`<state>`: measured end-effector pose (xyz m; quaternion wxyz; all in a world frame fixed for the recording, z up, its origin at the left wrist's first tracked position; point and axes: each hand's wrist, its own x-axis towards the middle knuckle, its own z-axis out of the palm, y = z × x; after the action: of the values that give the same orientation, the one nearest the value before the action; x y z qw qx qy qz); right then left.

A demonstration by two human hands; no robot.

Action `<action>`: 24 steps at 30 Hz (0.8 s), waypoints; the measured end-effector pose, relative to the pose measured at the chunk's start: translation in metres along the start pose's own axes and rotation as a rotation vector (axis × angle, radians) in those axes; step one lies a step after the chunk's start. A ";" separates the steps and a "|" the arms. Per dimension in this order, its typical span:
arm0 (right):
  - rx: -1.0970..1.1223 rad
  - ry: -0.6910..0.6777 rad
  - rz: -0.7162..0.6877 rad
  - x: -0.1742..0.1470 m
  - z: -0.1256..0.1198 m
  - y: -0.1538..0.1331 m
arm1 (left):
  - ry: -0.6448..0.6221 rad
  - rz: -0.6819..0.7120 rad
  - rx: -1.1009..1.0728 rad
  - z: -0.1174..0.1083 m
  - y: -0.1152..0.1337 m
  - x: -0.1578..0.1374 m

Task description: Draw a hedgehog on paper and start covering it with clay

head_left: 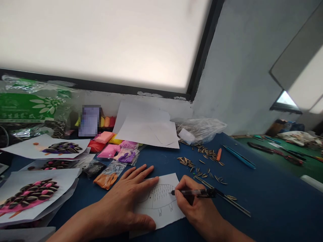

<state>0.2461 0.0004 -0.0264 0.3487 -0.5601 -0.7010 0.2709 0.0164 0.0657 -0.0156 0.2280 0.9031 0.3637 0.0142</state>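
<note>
A sheet of white paper (171, 215) lies on the blue table, bearing a line drawing of a rounded animal with short marks on its back and small legs. My left hand (126, 195) rests flat on the sheet's left part with its fingers spread, hiding some of the drawing. In my right hand (191, 205) is a black pen (199, 193), pinched between thumb and fingers, its tip at the drawing's back. Sunflower seeds (185, 162) lie scattered beyond the paper. Right of my right hand, a thin metal tool (237, 205) lies on the table.
At left are papers (68, 181) with seed-covered animal pictures. Bags of coloured clay (108, 174), blank sheets (148, 131) and a clear plastic bag (204, 129) lie toward the wall. Blue tweezers (238, 156) and an orange stick (219, 154) are at right. A green seed bag (32, 104) stands back left.
</note>
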 end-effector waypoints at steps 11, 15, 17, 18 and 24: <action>0.000 0.010 -0.008 0.001 0.001 -0.001 | -0.011 -0.010 0.001 -0.002 0.001 -0.001; 0.024 -0.002 -0.001 0.003 0.000 -0.001 | -0.011 -0.012 -0.005 -0.002 0.001 0.000; 0.047 0.005 0.004 0.003 -0.001 0.000 | -0.016 -0.011 -0.010 -0.002 0.000 -0.001; 0.055 0.011 0.008 0.002 -0.002 0.000 | -0.018 -0.011 -0.013 -0.002 0.000 -0.001; 0.053 0.019 0.023 0.003 -0.004 0.004 | -0.030 -0.013 -0.010 -0.003 0.000 -0.003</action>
<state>0.2510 0.0037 -0.0267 0.3671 -0.5614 -0.6835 0.2880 0.0139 0.0648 -0.0125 0.2380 0.8996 0.3661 0.0009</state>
